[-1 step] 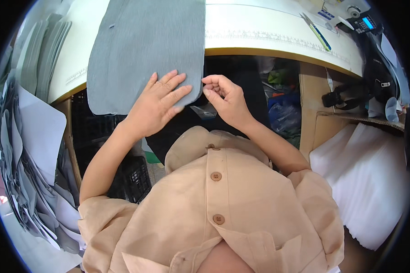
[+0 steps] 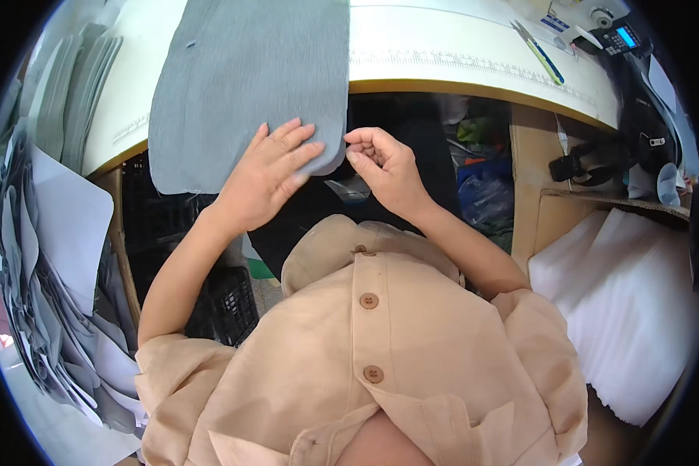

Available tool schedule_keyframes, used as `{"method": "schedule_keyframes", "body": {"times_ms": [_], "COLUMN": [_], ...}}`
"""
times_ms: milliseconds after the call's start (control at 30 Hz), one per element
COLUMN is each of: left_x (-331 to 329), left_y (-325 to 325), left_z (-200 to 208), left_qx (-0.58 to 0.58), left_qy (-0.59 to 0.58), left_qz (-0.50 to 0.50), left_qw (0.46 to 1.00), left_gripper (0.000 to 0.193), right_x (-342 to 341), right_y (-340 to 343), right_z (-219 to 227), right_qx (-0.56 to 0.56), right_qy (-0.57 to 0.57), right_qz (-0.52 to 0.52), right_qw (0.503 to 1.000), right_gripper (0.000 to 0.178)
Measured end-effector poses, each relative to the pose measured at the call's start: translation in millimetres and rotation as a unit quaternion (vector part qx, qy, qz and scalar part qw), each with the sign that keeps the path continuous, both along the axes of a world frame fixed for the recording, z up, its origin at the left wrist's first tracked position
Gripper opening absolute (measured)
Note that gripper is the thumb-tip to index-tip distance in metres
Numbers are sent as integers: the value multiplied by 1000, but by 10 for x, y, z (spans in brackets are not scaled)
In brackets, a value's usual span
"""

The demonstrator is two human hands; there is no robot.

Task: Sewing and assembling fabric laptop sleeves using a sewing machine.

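Observation:
A large grey fabric panel (image 2: 248, 70) with rounded corners lies over the white table, and its near end hangs past the table edge. My left hand (image 2: 268, 175) rests flat on the panel near its lower right corner, fingers spread. At the panel's right edge, my right hand (image 2: 387, 167) has its thumb and curled fingers closed on the rim. The fingertips touch the edge there, and whatever lies between them is mostly hidden. A short dark mark (image 2: 191, 45) shows on the panel's upper left.
The white table (image 2: 443, 39) carries printed ruler markings. Thread snips (image 2: 540, 54) lie at its right, near a sewing machine's control panel (image 2: 620, 39). Grey pieces (image 2: 78, 93) stack at the left, with more draped pieces (image 2: 62, 233) below. White sheets (image 2: 613, 295) stand at the right.
The panel's near end has shifted very slightly away from me, and my left hand has moved a touch with it. My right hand stays in place.

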State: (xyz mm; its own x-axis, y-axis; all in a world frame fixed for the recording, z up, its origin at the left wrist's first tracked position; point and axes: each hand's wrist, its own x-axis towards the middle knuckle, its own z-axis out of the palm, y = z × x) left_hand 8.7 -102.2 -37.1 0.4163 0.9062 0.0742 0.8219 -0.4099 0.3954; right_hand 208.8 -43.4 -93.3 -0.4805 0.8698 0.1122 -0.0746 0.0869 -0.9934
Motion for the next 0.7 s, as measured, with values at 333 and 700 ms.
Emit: {"method": "schedule_keyframes", "body": {"times_ms": [333,700], "left_x": [39,205], "left_y": [-120,-160], "left_z": [5,-59], "left_qx": [-127,91], "left_qy": [-377,-74], "left_qz": [196,83], "left_qw": [896,990], "left_gripper": [39,32], "right_x": [-93,-181], "right_y": [-42,-51], "right_z": [-46,16], "right_qx": [-26,-220], "right_qy": [-55,67], "right_qz": [-28,37], "right_qw": [998,973], "right_gripper": [35,11]}}
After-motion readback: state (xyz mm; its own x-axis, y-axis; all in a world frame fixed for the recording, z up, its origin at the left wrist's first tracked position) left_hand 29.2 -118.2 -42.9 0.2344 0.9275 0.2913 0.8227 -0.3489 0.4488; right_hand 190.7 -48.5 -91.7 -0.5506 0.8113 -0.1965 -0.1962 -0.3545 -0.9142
